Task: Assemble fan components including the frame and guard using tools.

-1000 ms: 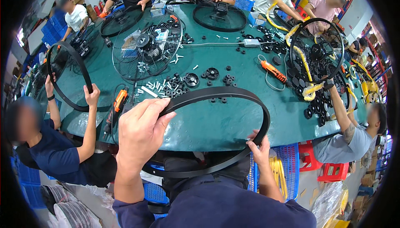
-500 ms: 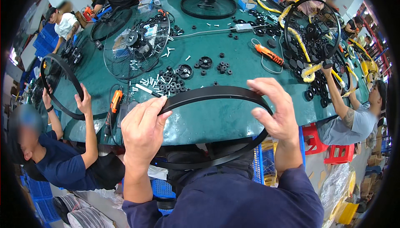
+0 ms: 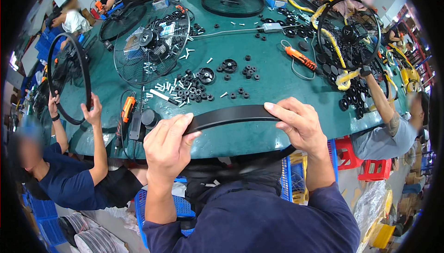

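View from above the near edge of a round green table (image 3: 259, 68). Left hand (image 3: 169, 146) and right hand (image 3: 298, 126), both closed, grip a black ring band (image 3: 231, 114) on its upper arc, fingers curled over the top; the band is held just above the near edge of the table, its lower arc passing below that edge in front of the person's dark blue top, partly hidden by the arms

On the table behind the band: a cluster of small black round parts and white screws (image 3: 189, 89) near the centre, with larger black discs (image 3: 229, 65) beside it. A wire fan guard (image 3: 152, 40) stands tilted toward the left of the centre. An orange-handled electric screwdriver (image 3: 300, 59) with its cable lies right of the centre; a second orange-handled tool (image 3: 127, 109) lies near the left part of the near edge, just beside a black cylindrical part (image 3: 149, 118)

At the left edge a seated person in a dark blue shirt (image 3: 69, 183) holds up another black ring (image 3: 69, 77) with both hands. At the right edge a person in a grey shirt (image 3: 388, 137) reaches toward a wire guard with yellow tubing (image 3: 349, 33), beside a heap of black round parts (image 3: 356, 98). Further people sit along the far edge, where a flat round guard (image 3: 233, 1) lies. Blue crates (image 3: 178, 202) and red stools (image 3: 377, 172) stand on the floor below the table
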Demonstrator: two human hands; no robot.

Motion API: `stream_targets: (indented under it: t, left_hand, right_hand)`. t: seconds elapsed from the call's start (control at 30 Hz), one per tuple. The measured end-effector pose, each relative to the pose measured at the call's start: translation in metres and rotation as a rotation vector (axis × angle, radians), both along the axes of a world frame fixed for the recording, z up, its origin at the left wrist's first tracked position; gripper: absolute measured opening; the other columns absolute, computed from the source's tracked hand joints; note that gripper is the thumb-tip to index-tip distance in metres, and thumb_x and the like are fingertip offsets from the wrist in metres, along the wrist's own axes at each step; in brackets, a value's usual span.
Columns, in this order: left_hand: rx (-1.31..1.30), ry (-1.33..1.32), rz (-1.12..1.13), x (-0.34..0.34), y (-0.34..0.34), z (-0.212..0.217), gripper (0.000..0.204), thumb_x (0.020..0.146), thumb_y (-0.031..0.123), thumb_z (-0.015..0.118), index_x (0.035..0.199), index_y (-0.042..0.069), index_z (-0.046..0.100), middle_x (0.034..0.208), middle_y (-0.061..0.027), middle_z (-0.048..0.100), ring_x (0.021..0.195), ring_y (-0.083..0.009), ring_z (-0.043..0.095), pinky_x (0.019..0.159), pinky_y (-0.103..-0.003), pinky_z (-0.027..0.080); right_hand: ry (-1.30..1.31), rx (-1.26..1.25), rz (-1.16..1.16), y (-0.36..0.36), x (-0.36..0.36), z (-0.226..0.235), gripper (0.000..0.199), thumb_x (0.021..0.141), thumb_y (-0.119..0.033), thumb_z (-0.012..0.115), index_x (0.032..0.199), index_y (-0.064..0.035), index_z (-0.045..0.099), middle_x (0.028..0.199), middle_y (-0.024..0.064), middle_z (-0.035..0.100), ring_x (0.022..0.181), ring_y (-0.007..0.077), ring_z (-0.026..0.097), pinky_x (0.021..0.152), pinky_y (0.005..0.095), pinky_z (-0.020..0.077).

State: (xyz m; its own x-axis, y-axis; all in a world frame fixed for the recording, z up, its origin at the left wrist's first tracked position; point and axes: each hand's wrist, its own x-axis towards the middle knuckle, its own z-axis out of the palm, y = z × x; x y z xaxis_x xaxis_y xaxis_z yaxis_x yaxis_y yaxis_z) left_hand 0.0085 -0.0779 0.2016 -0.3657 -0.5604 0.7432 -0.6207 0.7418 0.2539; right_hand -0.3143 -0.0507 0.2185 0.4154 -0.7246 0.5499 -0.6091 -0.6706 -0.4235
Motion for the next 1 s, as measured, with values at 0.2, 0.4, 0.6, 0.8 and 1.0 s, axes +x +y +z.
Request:
stream_targets:
  t: [0.2,0.4,0.6,0.8,1.0]
  left_hand:
    - [0.302,0.183,-0.108,-0.018,0.019,0.004,0.036,0.075,0.004,0.084,0.108,-0.003,0.070,0.095,-0.0169,0.069,0.081,-0.0291,0.069,0.072,-0.035,0.056]
    - [0.241,0.140,-0.170,-0.039,0.026,0.015,0.044,0.070,0.009,0.088,0.108,-0.001,0.071,0.094,-0.0149,0.069,0.078,-0.0295,0.068,0.067,-0.036,0.055]
    - [0.125,0.109,-0.205,-0.051,0.031,0.017,0.045,0.070,0.017,0.087,0.107,-0.002,0.070,0.092,-0.0110,0.069,0.073,-0.0272,0.066,0.062,-0.037,0.053]
    - [0.057,0.090,-0.225,-0.054,0.030,0.011,0.044,0.074,0.024,0.085,0.106,-0.002,0.070,0.094,-0.0106,0.070,0.075,-0.0263,0.067,0.063,-0.036,0.054]
    - [-0.028,0.087,-0.140,-0.063,0.025,-0.003,0.041,0.081,0.031,0.080,0.105,0.000,0.071,0.093,-0.0093,0.070,0.074,-0.0249,0.067,0.059,-0.034,0.052]
  right_hand:
    - [-0.183,0.096,0.051,0.008,-0.025,-0.026,0.040,0.089,-0.020,0.072,0.126,-0.0051,0.071,0.098,0.0138,0.070,0.073,0.0271,0.065,0.063,0.0355,0.0509]
    - [-0.140,0.147,0.004,0.014,-0.023,0.016,0.044,0.078,-0.026,0.078,0.113,-0.0010,0.072,0.109,0.0170,0.070,0.094,0.0311,0.069,0.082,0.0375,0.0547]
    - [0.065,0.111,0.141,0.017,0.015,0.058,0.047,0.079,-0.028,0.083,0.118,-0.0044,0.071,0.107,0.0137,0.068,0.093,0.0311,0.069,0.076,0.0376,0.0571]
    - [0.263,0.230,0.187,0.017,0.022,0.049,0.050,0.090,-0.033,0.074,0.132,-0.0089,0.063,0.089,0.0074,0.062,0.063,0.0282,0.064,0.053,0.0392,0.0506]
    - [0.281,0.223,0.201,0.008,0.017,0.045,0.052,0.090,-0.031,0.074,0.136,-0.0097,0.062,0.079,0.0062,0.054,0.056,0.0264,0.057,0.049,0.0385,0.0472]
